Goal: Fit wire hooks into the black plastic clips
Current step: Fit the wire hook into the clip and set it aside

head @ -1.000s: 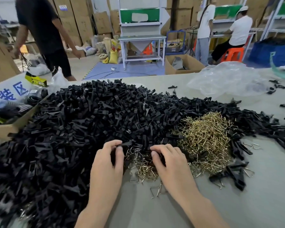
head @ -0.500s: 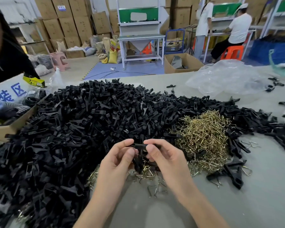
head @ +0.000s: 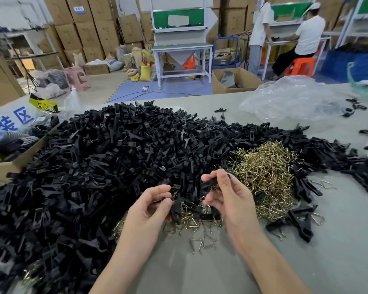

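The left hand (head: 149, 206) pinched a black plastic clip (head: 176, 209) and the right hand (head: 228, 197) pinched a second black plastic clip (head: 208, 184) above loose brass-coloured wire hooks (head: 188, 217).

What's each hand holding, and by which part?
Left hand pinches a black clip by its upper end, body hanging down. Right hand pinches a second clip between thumb and forefinger; which part is hidden.
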